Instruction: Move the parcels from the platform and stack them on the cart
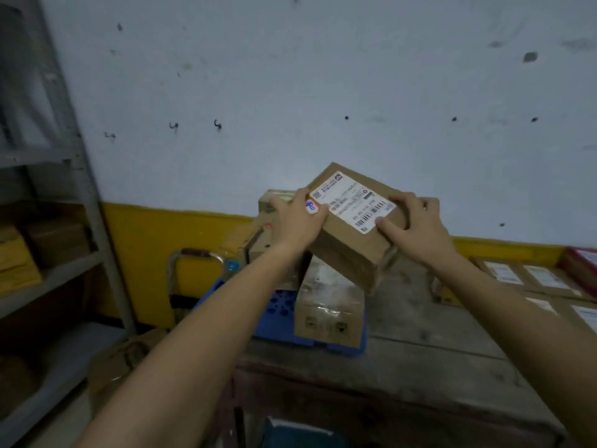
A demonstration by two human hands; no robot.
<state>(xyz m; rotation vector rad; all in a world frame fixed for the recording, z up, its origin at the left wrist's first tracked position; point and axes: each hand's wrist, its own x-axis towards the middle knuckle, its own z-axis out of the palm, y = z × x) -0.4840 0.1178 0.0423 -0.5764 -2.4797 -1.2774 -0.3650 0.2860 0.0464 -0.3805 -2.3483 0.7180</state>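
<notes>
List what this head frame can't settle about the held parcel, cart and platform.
- Label on the held parcel: text too small.
- Blue cart deck: mostly hidden by parcels and left hand.
- Platform parcels: cut off by right edge.
- Right hand: palm contact hidden.

White shipping label (353, 202) on top of the tilted cardboard box (352, 227) at frame centre: barcodes, blurred small print, and upside-down digits that seem to read "00 59". Round sticker (311, 205) by its left edge: blue marks, unreadable. Labels on boxes at right: illegible.
</notes>
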